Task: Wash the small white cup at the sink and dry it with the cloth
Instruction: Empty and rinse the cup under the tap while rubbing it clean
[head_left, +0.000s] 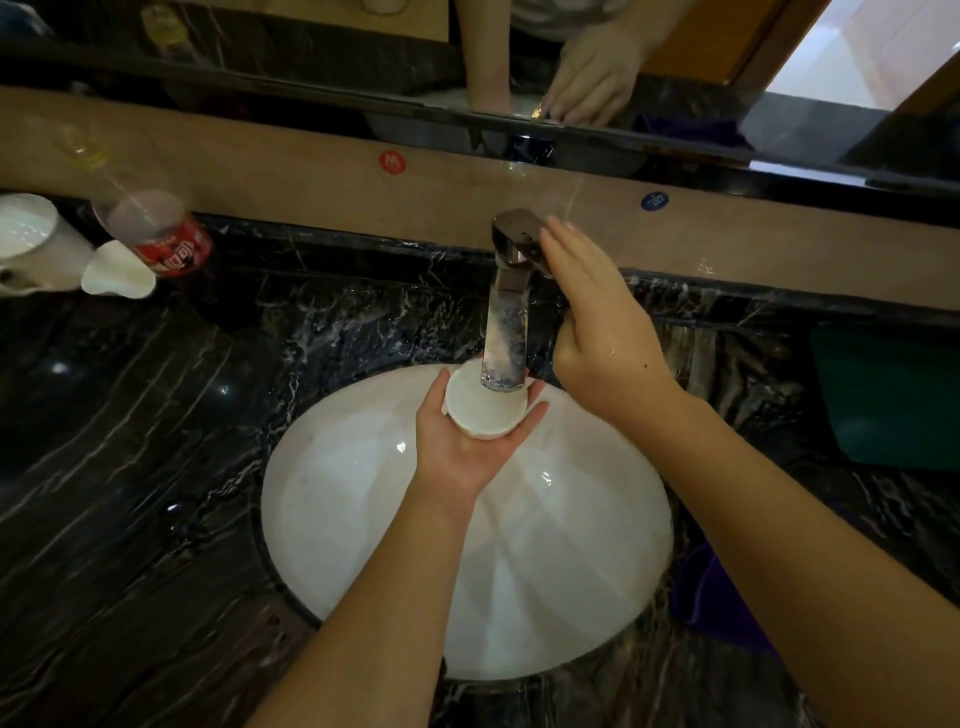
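Observation:
The small white cup (480, 410) sits in the palm of my left hand (460, 447), held over the white sink basin (363, 519). The thumb and fingers curl up around its sides. The cup is right under the spout of the chrome tap (506, 332), which hides part of its rim. My right hand (597, 322) rests with straight fingers on the tap's lever at the top. A purple cloth (711, 597) lies on the counter right of the basin, partly hidden by my right forearm.
The counter is dark marble (130, 441). At the far left stand a white mug (31, 244), a small white paper cup (117, 273) and a tipped bottle with a red label (166, 239). A green container (893, 395) sits at the right. A mirror runs along the back.

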